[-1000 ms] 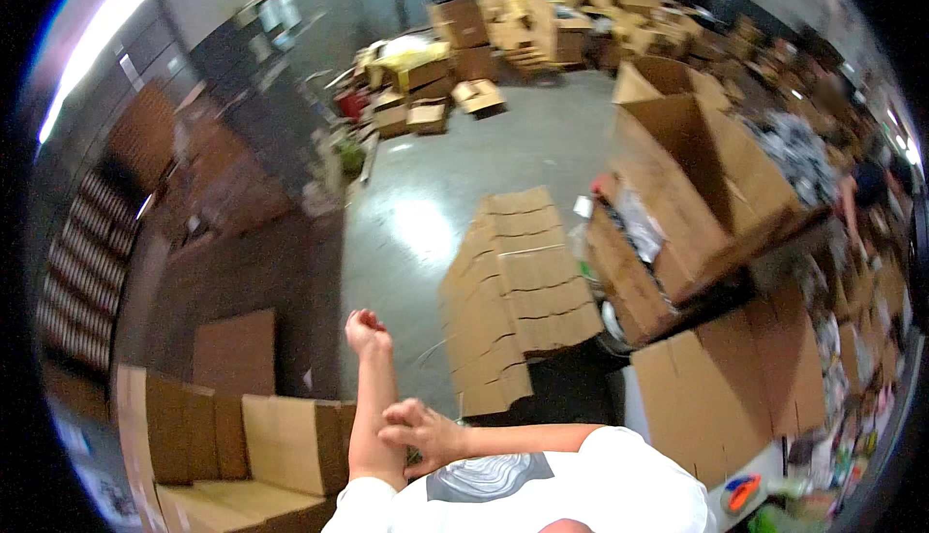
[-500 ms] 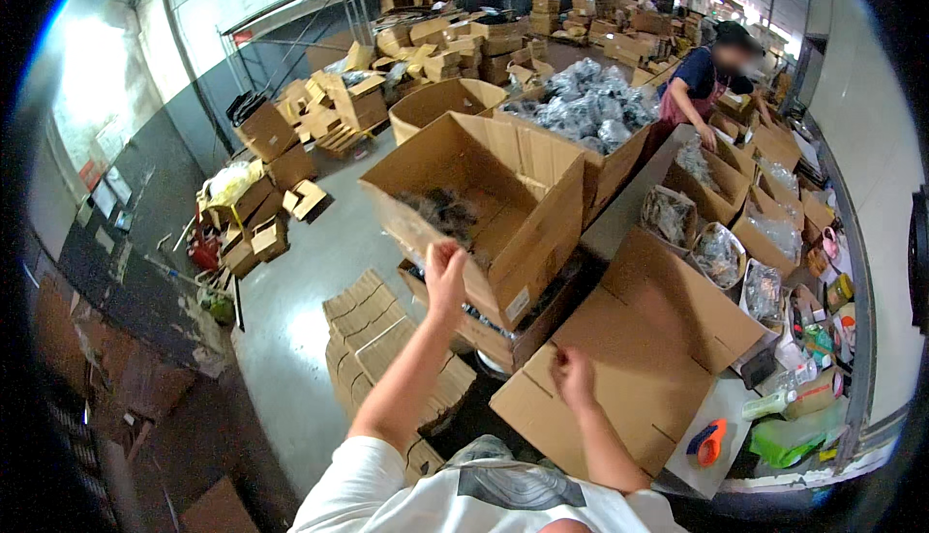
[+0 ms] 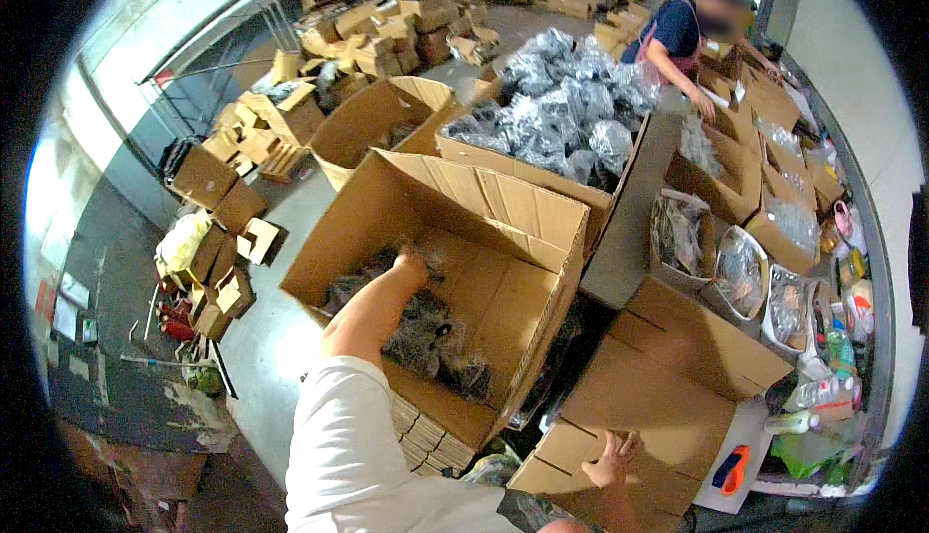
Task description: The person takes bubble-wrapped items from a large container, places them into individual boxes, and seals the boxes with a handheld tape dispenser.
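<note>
The left hand (image 3: 411, 264) is now reaching down into the big open box (image 3: 484, 233), where half a second ago it hovered at the box rim; it is touching the dark bagged parts (image 3: 426, 335) on the box floor, its fingers hidden. The right hand (image 3: 612, 458), fingers spread, is resting on the flat carton (image 3: 668, 407) right of the box.

- The left arm stretched forward and away from the body, bare from the white short sleeve down, elbow nearly straight.
- The left hand (image 3: 410, 264) pointed downward at the far end of that arm, its fingers curled under and mostly hidden, so its grip could not be told.
- The right hand (image 3: 612, 458) sat low and close to the body, fingers spread open, palm turned down.
</note>
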`<move>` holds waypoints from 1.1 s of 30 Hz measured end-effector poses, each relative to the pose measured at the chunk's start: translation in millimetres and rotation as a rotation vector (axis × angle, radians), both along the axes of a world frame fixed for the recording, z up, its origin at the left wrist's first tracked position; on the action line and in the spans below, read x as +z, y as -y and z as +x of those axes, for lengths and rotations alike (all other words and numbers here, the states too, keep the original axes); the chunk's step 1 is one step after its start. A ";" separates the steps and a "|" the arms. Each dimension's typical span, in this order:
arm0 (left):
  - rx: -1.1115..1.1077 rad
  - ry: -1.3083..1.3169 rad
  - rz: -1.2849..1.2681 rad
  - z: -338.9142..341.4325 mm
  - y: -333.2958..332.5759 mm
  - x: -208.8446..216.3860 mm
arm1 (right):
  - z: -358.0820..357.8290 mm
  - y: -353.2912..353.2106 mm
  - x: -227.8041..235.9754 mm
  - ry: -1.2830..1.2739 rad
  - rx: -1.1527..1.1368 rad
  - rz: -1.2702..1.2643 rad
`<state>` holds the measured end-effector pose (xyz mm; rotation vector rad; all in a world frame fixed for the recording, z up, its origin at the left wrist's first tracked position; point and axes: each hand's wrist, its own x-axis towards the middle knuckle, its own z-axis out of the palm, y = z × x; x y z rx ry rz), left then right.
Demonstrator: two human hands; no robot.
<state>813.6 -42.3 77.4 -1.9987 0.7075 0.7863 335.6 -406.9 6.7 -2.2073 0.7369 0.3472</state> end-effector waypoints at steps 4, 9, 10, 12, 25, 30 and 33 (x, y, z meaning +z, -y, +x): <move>0.167 0.056 -0.275 42.3 -16.7 -71.7 | -13.2 12.8 -39.3 0.001 0.076 -0.252; 0.200 0.032 -0.472 56.8 -47.7 -92.6 | -17.8 8.6 -48.1 0.104 0.126 -0.476; 0.259 -0.055 -0.492 58.8 -44.1 -88.1 | -18.3 10.6 -53.3 0.170 0.099 -0.481; 0.409 -0.024 -0.534 57.8 -79.0 -94.2 | -4.0 1.5 -57.0 0.281 0.099 -0.446; -0.071 0.251 -1.115 34.5 -45.8 43.1 | 1.8 13.7 -11.0 0.027 0.126 -0.330; 0.063 0.559 -1.766 -54.0 17.1 168.5 | 24.4 16.0 11.8 0.209 0.068 -0.129; 0.240 0.484 -2.187 -127.6 86.2 214.5 | 74.4 -9.2 100.5 0.776 0.241 -0.154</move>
